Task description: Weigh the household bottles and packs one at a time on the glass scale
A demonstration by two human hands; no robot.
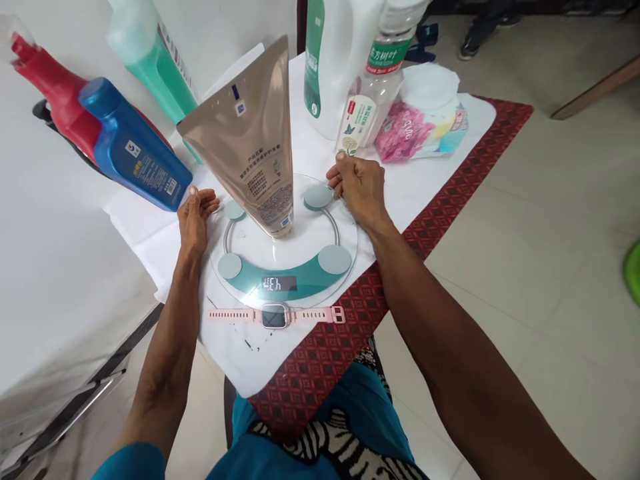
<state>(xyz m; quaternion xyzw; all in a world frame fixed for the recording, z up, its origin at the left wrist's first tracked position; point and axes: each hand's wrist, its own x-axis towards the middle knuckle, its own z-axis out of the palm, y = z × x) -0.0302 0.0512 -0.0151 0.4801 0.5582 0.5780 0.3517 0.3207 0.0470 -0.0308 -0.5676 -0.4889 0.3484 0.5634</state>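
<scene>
A round glass scale (275, 288) with a teal band and lit digits lies on the white-covered table. Standing upright on its middle, cap end down, is a large bronze squeeze tube (263, 150) with printed text. My left hand (197, 217) is at the scale's left edge, fingers stretched toward it and holding nothing. At the opposite edge, my right hand (359, 187) has its thumb raised and its fingers loosely bent, with nothing visible in them; whether it touches the glass is unclear. A pink-strapped smartwatch (275, 316) lies flat just in front of the scale.
On the left stand a blue bottle (135, 150), a red bottle (65, 97) and a green bottle (155, 67). Behind my right hand are a white jug (333, 73), a clear bottle (387, 60) and a colourful pouch (425, 127). A red patterned cloth (450, 183) borders the table.
</scene>
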